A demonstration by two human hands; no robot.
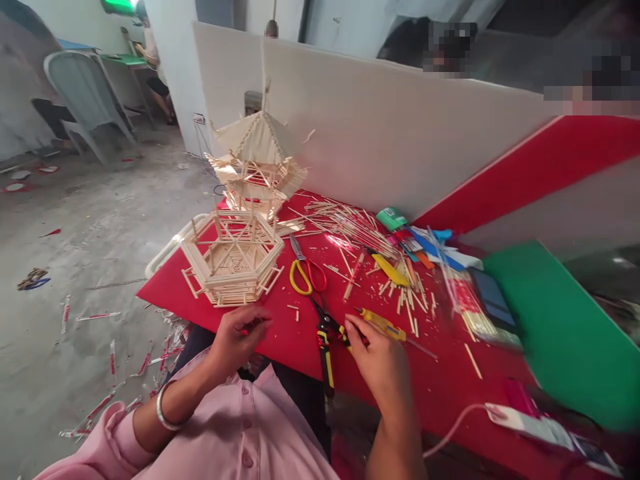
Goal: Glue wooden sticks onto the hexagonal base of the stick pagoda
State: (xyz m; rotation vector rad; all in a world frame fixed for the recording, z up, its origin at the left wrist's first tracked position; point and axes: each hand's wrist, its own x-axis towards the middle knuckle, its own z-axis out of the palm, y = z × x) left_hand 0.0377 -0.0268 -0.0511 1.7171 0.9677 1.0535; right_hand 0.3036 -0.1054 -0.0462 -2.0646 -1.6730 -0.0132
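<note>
My left hand (241, 339) is at the table's front edge, fingers curled together, just below a hexagonal stick frame (235, 257); what it holds, if anything, is too small to tell. My right hand (373, 350) has its fingers bent beside the black-and-yellow pliers (325, 340) and a yellow-handled tool (383, 323); its grip is partly hidden. Scissors (306, 270) with a red and a yellow handle lie above the pliers. Behind the frame stands a stick tower (260, 160) with a pointed roof.
Loose sticks (345, 223), a yellow cutter (390, 269) and a phone (494, 297) lie on the red table (300, 353). A white partition (350, 120) rises behind. At the right are a green board (560, 333) and a power strip (530, 427).
</note>
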